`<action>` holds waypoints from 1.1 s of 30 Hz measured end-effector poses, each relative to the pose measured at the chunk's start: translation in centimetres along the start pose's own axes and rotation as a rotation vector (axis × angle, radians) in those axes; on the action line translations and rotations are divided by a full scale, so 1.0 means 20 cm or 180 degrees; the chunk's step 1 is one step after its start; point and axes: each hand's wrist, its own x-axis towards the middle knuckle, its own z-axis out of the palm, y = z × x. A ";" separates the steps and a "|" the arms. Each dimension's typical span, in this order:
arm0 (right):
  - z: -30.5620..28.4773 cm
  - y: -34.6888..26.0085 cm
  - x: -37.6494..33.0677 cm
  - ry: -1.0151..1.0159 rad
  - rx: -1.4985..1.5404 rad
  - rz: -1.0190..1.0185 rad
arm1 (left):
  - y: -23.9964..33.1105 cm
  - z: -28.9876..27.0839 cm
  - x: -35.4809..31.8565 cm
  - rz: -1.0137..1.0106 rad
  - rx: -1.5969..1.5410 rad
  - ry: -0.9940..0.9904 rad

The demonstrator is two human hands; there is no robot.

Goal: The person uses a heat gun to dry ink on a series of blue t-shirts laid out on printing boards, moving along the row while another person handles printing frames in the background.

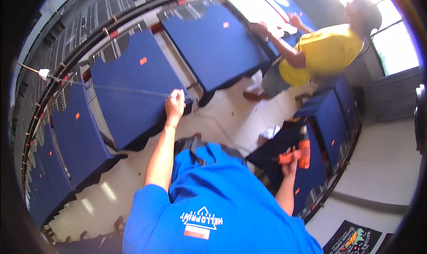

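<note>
My left hand (175, 105) is raised over a blue cloth-covered board, its fingers closed around a thin grey cord (129, 91). The cord stretches left to a white lump, likely a connector (43, 73), with a brown line beyond it. Past my hand a grey line sags toward my right side; I cannot trace its whole length. In my right hand (289, 166) is an orange heat gun (304, 152), gripped by its handle, its metal nozzle pointing to the far side. Below the gun lies a dark blue cloth panel (316, 178).
Blue garments (133, 85) with small orange labels lie on boards along a curved dark rail (89, 49). A person in yellow (329, 49) stands far right, hands over a white board (249, 4). Pale floor (222, 125) lies between the rows; a dark printed mat (351, 240) is near right.
</note>
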 end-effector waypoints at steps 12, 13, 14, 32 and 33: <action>-0.02 0.00 0.01 0.0061 0.0251 -0.0081 | 0.03 0.01 -0.01 -0.0246 -0.0087 0.0006; -0.02 0.00 0.00 0.0056 0.0257 -0.0103 | 0.02 0.01 0.00 -0.0238 -0.0123 0.0010; -0.03 0.00 0.00 0.0053 0.0281 -0.0116 | 0.03 0.02 0.01 -0.0252 -0.0121 -0.0008; -0.01 -0.01 0.00 0.0163 0.0218 -0.0040 | 0.05 0.00 -0.01 -0.0244 -0.0103 -0.0085; 0.00 -0.01 0.00 0.0172 0.0207 -0.0041 | 0.05 0.01 -0.01 -0.0232 -0.0128 -0.0042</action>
